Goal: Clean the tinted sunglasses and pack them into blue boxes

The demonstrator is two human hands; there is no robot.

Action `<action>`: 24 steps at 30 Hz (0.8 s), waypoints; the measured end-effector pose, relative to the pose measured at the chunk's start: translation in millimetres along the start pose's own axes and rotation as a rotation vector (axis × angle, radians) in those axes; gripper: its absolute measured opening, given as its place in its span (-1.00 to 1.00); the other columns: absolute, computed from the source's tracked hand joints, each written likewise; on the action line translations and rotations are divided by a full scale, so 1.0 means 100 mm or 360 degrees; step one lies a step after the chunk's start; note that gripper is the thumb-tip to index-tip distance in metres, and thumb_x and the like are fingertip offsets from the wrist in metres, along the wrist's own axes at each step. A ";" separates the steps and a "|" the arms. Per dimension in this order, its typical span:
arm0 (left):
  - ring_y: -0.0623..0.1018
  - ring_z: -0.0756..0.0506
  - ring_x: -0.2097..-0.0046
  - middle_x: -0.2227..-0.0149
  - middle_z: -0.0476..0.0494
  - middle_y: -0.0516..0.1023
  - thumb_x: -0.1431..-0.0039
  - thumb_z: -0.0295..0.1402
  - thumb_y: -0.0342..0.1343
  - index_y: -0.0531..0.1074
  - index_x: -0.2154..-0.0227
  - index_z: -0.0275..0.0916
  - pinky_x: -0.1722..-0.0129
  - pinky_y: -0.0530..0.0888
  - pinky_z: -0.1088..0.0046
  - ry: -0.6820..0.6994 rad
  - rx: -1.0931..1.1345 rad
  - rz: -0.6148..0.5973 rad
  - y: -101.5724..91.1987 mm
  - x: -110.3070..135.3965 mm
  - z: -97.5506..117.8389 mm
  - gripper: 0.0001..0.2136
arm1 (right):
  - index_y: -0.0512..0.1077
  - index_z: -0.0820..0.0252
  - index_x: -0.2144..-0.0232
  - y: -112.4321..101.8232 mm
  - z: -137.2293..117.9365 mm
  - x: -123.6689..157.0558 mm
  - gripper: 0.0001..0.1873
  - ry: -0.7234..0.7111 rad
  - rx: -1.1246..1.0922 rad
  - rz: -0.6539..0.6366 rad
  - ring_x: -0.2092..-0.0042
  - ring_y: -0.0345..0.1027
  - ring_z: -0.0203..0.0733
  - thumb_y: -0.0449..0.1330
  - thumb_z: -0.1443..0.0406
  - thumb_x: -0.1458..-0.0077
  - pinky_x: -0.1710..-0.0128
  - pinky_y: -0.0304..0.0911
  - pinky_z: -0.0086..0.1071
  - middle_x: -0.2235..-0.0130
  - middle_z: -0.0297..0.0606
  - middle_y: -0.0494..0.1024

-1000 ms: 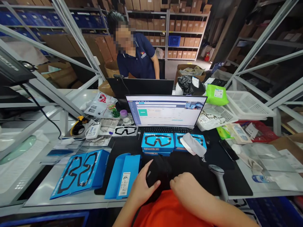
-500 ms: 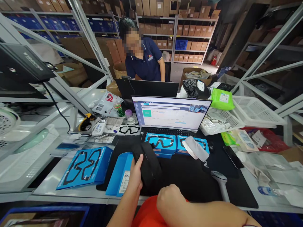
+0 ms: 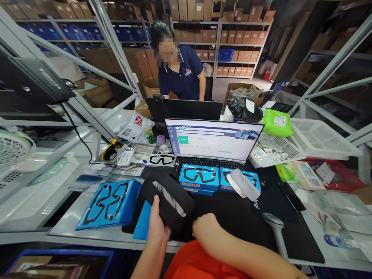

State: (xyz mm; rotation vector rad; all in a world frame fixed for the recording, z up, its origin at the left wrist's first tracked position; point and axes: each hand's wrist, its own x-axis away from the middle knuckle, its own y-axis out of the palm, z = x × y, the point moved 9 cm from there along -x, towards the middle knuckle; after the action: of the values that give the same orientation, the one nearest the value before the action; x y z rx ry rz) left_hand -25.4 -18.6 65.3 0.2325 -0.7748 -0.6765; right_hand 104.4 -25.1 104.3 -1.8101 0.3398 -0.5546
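My left hand (image 3: pixel 158 223) grips a black glasses case (image 3: pixel 180 193) by its near left side, thumb on top. The case gapes along its length, and something grey and soft shows inside. My right hand (image 3: pixel 207 230) is closed, apart from the case and to its right; its curled fingers hide whatever they may hold. Under the left hand and case, a flattish blue piece of packaging (image 3: pixel 142 221) is partly covered. Blue boxes with printed goggles (image 3: pixel 109 203) lie to the left. More blue boxes (image 3: pixel 199 176) stand below the laptop, with a grey cloth (image 3: pixel 244 184) on the right one.
An open laptop (image 3: pixel 215 141) stands at the back of the black mat. Toward the right are a barcode scanner (image 3: pixel 274 223), a phone (image 3: pixel 291 195) and white baskets (image 3: pixel 322 135). A co-worker (image 3: pixel 183 73) stands behind another screen. Metal frame bars rise at both sides.
The black case has tilted over, so its opening with the grey content now faces up. My left hand has turned with it and shifted left. My right hand remains closed.
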 end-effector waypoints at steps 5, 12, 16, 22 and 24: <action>0.51 -0.20 -0.17 -0.11 -0.08 0.56 -0.21 -0.22 0.17 0.36 -0.17 -0.04 -0.11 0.51 0.24 0.0179 -0.0093 -0.0071 -0.18 -0.03 -0.13 -0.55 | 0.50 0.18 0.00 -0.38 0.25 0.29 -0.65 -0.0042 -0.1250 0.0573 0.15 0.59 -0.23 -0.05 0.36 -0.37 0.14 0.49 -0.40 0.13 -0.20 0.67; 0.48 -0.35 -0.19 -0.08 -0.18 0.58 0.21 -0.51 0.32 0.42 -0.12 -0.14 -0.21 0.39 0.04 -0.0135 -0.0131 -0.0535 -0.19 0.17 -0.65 -0.30 | 0.32 0.15 -0.20 -0.16 0.50 0.18 -0.47 0.0149 -0.1271 0.0971 -0.29 0.20 0.03 0.17 0.37 -0.17 -0.28 0.16 -0.03 -0.25 -0.03 0.35; 0.43 -0.37 -0.23 -0.10 -0.21 0.57 0.27 -0.56 0.23 0.47 -0.08 -0.18 -0.26 0.31 0.02 -0.0242 -0.0180 -0.0726 -0.21 0.28 -0.89 -0.31 | 0.41 0.17 0.03 -0.10 0.69 0.21 -0.47 0.0471 -0.1108 0.1022 -0.08 0.32 0.09 0.37 0.36 0.11 -0.11 0.30 -0.06 -0.01 -0.06 0.45; 0.42 -0.41 -0.23 -0.10 -0.27 0.56 0.25 -0.48 0.32 0.46 -0.10 -0.19 -0.28 0.27 -0.03 -0.0397 -0.0117 -0.0923 -0.19 0.37 -1.12 -0.31 | 0.48 0.12 0.31 -0.05 0.74 0.27 -0.71 0.0621 -0.0809 0.0884 0.15 0.35 -0.02 0.20 0.52 0.10 0.16 0.29 -0.26 0.24 -0.21 0.52; 0.43 -0.41 -0.23 -0.10 -0.27 0.56 0.25 -0.47 0.36 0.45 -0.11 -0.19 -0.28 0.26 -0.03 -0.0436 -0.0099 -0.0968 -0.20 0.37 -1.16 -0.29 | 0.46 0.13 0.41 -0.05 0.77 0.35 -0.76 0.0606 -0.0964 0.0927 0.23 0.35 -0.09 0.17 0.54 0.09 0.24 0.23 -0.32 0.33 -0.28 0.51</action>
State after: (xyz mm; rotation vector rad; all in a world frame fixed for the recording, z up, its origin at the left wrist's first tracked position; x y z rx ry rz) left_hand 66.4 -63.1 -3.4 0.3272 -0.9507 -1.3259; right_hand 174.8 21.6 97.8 -2.0283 1.3647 -0.3945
